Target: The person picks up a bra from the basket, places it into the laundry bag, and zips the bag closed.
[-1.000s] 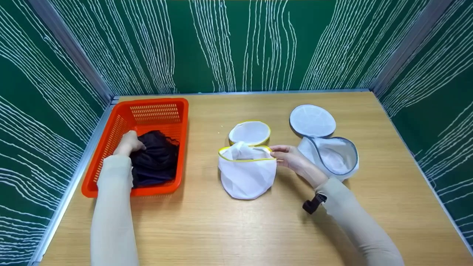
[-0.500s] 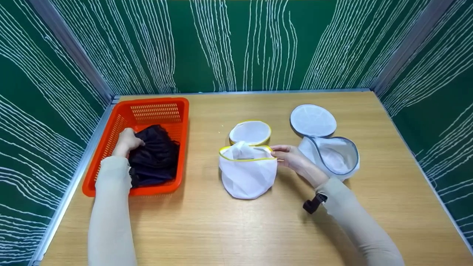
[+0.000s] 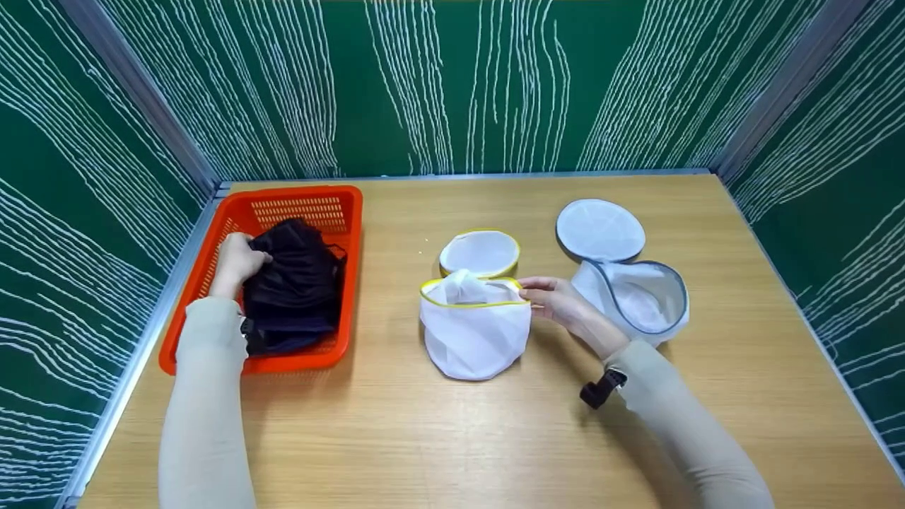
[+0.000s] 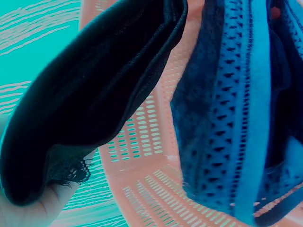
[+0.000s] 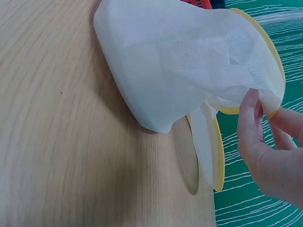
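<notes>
Everything here is placed from the yellow-rimmed mesh bag [image 3: 475, 343], which sits near the middle of the wooden table [image 3: 424, 445]. To its left, well apart, is an orange basket [image 3: 290, 364]. Inside that, the left hand [image 3: 239, 260] pinches a dark garment [image 3: 286, 258], thumb over the cloth. Over the last second the hand has drawn this garment up and toward the basket's far wall; it now stands taller above the navy cloth [image 3: 304, 325] in front. That suggests one piece is being separated from the rest. No dark cloth shows in the bag's mouth.

The bag itself has stayed put, mouth upward and open, its yellow-edged round panel [image 3: 481, 253] just behind. At its right edge the right hand [image 3: 564, 304] pinches the rim between thumb and fingers. Just beyond that hand, to the bag's right, lies a grey-rimmed mesh bag [image 3: 640, 304].

Bare tabletop runs in front of the bag and between it and the basket. The basket's raised right wall looks like the edge to clear on that side.
</notes>
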Demonstrator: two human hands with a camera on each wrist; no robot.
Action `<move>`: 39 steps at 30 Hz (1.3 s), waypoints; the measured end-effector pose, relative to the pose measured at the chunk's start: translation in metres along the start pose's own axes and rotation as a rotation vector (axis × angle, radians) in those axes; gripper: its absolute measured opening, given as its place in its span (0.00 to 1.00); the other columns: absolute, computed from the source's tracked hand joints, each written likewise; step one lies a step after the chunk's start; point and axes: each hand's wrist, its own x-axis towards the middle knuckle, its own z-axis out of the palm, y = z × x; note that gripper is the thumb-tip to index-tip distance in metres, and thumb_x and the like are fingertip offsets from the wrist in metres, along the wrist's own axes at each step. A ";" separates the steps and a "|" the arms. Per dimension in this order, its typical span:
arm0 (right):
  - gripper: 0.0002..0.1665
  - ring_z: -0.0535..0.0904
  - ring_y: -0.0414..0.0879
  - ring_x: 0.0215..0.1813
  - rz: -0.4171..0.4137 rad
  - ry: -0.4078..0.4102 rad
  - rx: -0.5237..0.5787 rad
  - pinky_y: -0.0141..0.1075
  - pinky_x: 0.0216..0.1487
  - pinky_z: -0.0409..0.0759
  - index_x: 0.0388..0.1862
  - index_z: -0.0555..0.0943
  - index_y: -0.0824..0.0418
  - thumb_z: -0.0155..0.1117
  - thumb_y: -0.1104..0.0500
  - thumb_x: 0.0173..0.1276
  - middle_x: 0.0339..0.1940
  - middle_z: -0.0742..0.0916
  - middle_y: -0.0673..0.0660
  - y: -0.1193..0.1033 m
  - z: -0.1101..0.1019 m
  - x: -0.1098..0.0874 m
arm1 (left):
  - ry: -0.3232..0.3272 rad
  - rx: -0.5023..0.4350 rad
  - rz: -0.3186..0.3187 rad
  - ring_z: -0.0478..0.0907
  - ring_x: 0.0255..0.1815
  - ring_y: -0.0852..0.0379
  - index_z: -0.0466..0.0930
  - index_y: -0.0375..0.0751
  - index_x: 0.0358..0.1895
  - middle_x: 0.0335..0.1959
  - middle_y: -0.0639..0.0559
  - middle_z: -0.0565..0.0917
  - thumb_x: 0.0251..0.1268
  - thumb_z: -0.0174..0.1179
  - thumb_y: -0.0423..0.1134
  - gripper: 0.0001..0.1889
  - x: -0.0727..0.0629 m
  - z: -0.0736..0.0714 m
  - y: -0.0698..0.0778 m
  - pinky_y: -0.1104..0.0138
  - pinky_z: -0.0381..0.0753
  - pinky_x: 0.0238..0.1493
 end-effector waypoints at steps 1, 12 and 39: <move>0.15 0.78 0.39 0.31 -0.001 -0.002 0.001 0.29 0.34 0.77 0.31 0.81 0.55 0.51 0.72 0.62 0.29 0.83 0.50 0.000 0.000 0.000 | 0.005 -0.010 -0.009 0.68 0.40 0.38 0.71 0.18 0.38 0.38 0.28 0.74 0.46 0.56 0.29 0.15 -0.001 -0.001 0.001 0.51 0.67 0.46; 0.14 0.78 0.39 0.31 0.022 0.011 -0.001 0.29 0.34 0.77 0.30 0.81 0.54 0.52 0.71 0.62 0.29 0.83 0.49 0.000 0.000 0.000 | 0.144 -0.094 -0.058 0.64 0.30 0.49 0.72 0.28 0.27 0.23 0.46 0.69 0.49 0.57 0.30 0.06 -0.003 -0.008 0.006 0.67 0.64 0.31; 0.14 0.78 0.38 0.31 0.009 -0.018 0.011 0.28 0.35 0.77 0.31 0.81 0.55 0.52 0.71 0.62 0.30 0.83 0.50 -0.001 -0.002 -0.001 | 0.273 -0.496 -0.291 0.67 0.41 0.59 0.73 0.34 0.42 0.36 0.55 0.71 0.52 0.61 0.36 0.15 -0.014 -0.024 0.035 0.72 0.68 0.42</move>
